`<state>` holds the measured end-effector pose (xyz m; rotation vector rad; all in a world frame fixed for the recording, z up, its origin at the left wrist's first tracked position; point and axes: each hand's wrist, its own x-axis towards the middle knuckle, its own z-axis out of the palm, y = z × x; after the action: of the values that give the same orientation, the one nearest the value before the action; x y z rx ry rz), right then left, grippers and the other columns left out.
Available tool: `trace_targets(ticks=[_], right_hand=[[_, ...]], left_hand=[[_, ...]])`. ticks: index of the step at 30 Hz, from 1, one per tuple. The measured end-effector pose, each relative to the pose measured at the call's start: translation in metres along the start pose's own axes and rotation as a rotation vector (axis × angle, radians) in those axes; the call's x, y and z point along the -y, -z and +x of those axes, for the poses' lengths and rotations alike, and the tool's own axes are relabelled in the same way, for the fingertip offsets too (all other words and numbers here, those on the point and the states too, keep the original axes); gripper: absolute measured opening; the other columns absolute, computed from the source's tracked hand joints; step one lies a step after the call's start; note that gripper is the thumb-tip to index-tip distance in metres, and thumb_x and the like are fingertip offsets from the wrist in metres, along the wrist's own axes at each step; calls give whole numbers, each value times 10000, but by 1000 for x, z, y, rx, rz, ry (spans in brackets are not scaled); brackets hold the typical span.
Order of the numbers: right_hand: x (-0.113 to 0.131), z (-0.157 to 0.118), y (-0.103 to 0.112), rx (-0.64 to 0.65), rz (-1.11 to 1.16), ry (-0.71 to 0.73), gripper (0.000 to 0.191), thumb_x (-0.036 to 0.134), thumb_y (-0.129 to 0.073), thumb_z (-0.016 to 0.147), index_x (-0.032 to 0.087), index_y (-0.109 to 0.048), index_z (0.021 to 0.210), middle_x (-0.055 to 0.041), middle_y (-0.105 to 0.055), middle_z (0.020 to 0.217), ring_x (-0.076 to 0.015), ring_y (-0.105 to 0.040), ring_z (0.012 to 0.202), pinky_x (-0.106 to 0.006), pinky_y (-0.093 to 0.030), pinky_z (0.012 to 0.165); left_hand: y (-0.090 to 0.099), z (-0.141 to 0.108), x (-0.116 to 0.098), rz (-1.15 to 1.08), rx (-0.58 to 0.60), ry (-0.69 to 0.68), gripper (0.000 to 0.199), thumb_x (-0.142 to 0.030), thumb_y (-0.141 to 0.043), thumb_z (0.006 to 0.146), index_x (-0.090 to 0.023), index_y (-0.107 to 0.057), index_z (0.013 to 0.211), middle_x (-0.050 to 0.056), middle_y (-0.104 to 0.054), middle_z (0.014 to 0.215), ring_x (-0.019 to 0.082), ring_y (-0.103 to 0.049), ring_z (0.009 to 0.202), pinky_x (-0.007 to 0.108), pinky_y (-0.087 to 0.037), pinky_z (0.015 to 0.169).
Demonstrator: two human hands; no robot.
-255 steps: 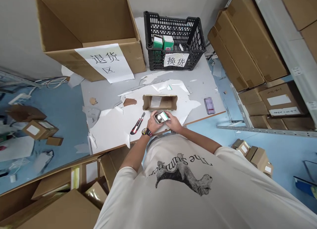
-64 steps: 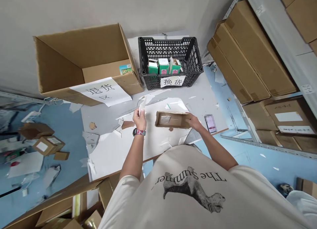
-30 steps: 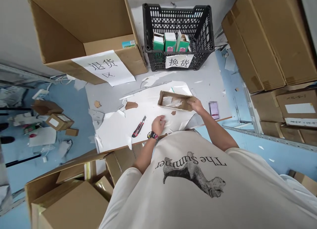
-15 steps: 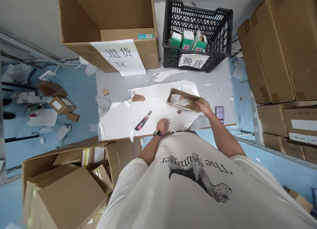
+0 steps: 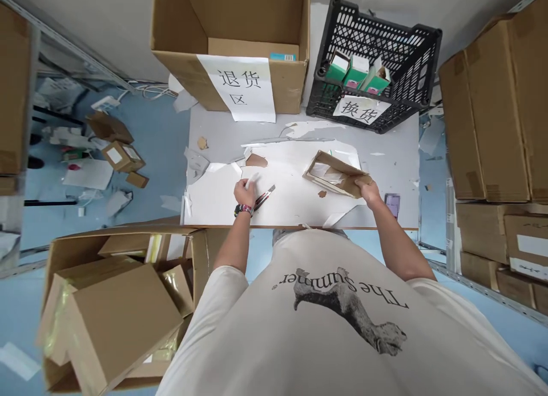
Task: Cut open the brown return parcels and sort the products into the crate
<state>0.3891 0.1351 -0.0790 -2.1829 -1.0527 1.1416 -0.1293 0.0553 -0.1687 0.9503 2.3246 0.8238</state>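
Observation:
My right hand (image 5: 369, 192) grips the right end of a small, narrow cardboard box (image 5: 351, 185). The box lies open-topped on the table, with crumpled whitish wrapping (image 5: 326, 172) inside. My left hand (image 5: 244, 192), with a patterned band at the wrist, is closed on a white scrap of paper (image 5: 252, 180) that pokes out past the fingers. Just right of that hand lies a red and black utility knife (image 5: 264, 197), blade showing and its handle partly covered by the hand.
Torn paper and cardboard bits lie about the table (image 5: 291, 207). Behind stand a large carton (image 5: 180, 71) and a black crate (image 5: 321, 96) holding green boxes (image 5: 357, 71). A phone (image 5: 392, 205) lies right. A box-filled carton (image 5: 199, 265) stands lower left; stacked cartons (image 5: 492, 110) line the right.
My left hand has moved left and away from my body, from the table's front edge to beside the knife. My right hand keeps hold of the cardboard box. The whole view has shifted.

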Motion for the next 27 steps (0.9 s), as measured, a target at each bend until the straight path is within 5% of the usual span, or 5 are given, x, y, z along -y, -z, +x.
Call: trace_targets(ticks=[7, 10, 14, 20, 27], right_hand=[[3, 0, -3, -49, -48, -111, 403, 462, -809, 753, 234, -833, 1083, -88, -875, 1057, -357, -808, 1081, -511, -666, 1020], [5, -1, -3, -51, -15, -127, 410, 470, -805, 739, 231, -830, 1071, -97, -882, 1087, -373, -824, 1083, -539, -671, 1033], [4, -1, -1, -15, -4, -124, 437, 515, -815, 737, 230, -834, 1068, -104, -886, 1083, -389, -834, 1092, -559, -678, 1032], [-2, 2, 0, -1, 2, -157, 482, 569, -851, 709, 250, -825, 1068, -95, -887, 1101, -385, -830, 1091, -559, -674, 1031], [2, 6, 1, 9, 16, -196, 423, 545, -862, 701, 251, -808, 1001, -86, -880, 1042, -382, -829, 1050, -565, -673, 1012]], left_hand=[[-3, 90, -21, 162, -85, 165, 89, -207, -714, 967, -215, -705, 1055, 207, -691, 1312, 398, -653, 1318, 582, -506, 1204], [-10, 92, -25, 162, -63, 156, 85, -182, -679, 981, -223, -690, 1054, 198, -721, 1253, 396, -672, 1288, 577, -520, 1169], [-12, 70, -23, 166, 4, 110, 285, -156, -619, 1018, -211, -659, 1295, 152, -762, 1158, 349, -732, 1176, 532, -551, 1128], [-8, 61, -33, 221, 186, -238, 497, -106, -567, 981, -206, -687, 1453, 173, -728, 1342, 348, -731, 1271, 510, -592, 1143], [-20, 124, -79, 296, 198, -429, 290, -130, -689, 900, -189, -760, 1175, 221, -622, 1550, 436, -495, 1565, 632, -400, 1362]])
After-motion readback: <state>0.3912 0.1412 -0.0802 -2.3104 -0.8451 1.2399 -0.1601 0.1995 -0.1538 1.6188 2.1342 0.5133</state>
